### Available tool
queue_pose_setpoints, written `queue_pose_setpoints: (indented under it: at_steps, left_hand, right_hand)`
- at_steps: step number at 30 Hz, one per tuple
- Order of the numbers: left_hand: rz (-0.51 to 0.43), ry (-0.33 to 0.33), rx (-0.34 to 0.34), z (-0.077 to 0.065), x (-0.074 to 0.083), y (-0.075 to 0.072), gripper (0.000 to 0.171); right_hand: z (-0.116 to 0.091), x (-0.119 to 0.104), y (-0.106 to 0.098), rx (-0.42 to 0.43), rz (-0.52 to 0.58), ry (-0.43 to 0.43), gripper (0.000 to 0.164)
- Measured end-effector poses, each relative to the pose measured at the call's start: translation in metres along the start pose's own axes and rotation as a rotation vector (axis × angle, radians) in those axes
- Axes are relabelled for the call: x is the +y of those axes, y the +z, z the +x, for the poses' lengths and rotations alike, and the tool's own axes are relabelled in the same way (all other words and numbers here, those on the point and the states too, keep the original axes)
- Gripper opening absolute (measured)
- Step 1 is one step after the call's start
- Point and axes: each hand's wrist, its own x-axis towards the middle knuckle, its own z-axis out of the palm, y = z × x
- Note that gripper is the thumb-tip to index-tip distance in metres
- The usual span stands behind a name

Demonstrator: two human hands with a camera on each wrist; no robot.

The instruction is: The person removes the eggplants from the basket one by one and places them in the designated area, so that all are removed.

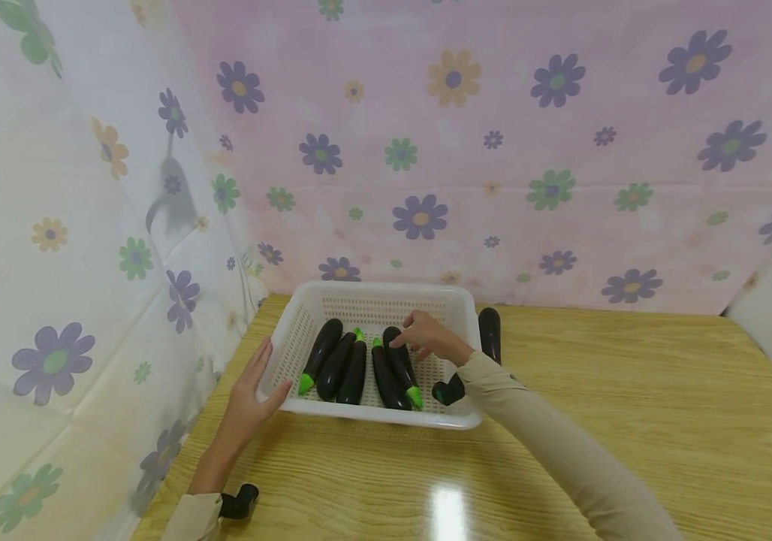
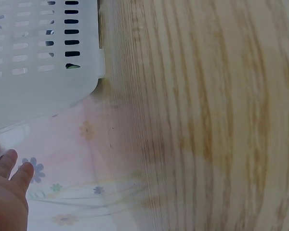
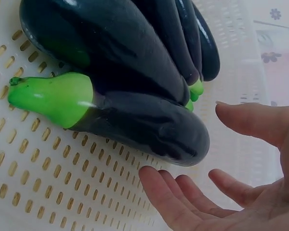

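A white plastic basket holds several dark purple eggplants with bright green caps. My left hand rests against its left end, fingers along the side and thumb by the front corner. In the left wrist view, fingertips of the left hand are at the rim. My right hand is inside the basket, over the far end of the rightmost eggplant. From the right wrist, the right hand appears with thumb and fingers spread around the rounded end of that eggplant, with nothing gripped.
Another eggplant lies outside the basket on its right, partly hidden by the right forearm. The wooden table extends to the right. Flowered cloth hangs behind and along the left side.
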Motion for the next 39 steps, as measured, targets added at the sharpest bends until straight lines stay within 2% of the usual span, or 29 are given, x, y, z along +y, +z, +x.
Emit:
queue_pose_setpoints:
  at_steps: [3, 6, 9, 11, 16, 22, 32, 39]
  left_hand:
    - [0.000, 0.004, 0.003, 0.000, 0.000, 0.001, 0.077]
    - [-0.003, 0.002, 0.001, 0.000, 0.000, 0.001, 0.076]
    - [-0.004, -0.001, -0.001, 0.000, -0.001, 0.001, 0.076]
    - [-0.002, 0.000, 0.003, 0.000, -0.001, 0.001, 0.076]
    - [0.008, 0.010, 0.009, -0.001, -0.002, 0.001, 0.076]
    - [0.010, 0.014, 0.009, -0.002, -0.002, 0.001, 0.076]
    - [0.001, -0.010, -0.002, -0.003, 0.002, 0.002, 0.077]
    - [0.024, 0.005, 0.013, -0.001, 0.001, 0.001, 0.076]
  right_hand:
    - [0.001, -0.001, 0.002, 0.008, 0.004, 0.006, 0.063]
    - [0.001, -0.003, 0.004, 0.015, 0.011, 0.009, 0.049]
    - [0.003, -0.004, 0.007, 0.026, -0.013, 0.014, 0.042]
    - [0.005, -0.005, 0.009, 0.035, -0.036, 0.018, 0.049]
    - [0.006, -0.004, 0.016, 0.053, -0.127, 0.019, 0.049]
    - [0.008, -0.003, 0.021, 0.053, -0.158, 0.018, 0.066]
    - [0.004, 0.002, 0.013, 0.043, -0.138, -0.022, 0.053]
    - [-0.001, 0.001, 0.005, 0.050, -0.119, -0.043, 0.050]
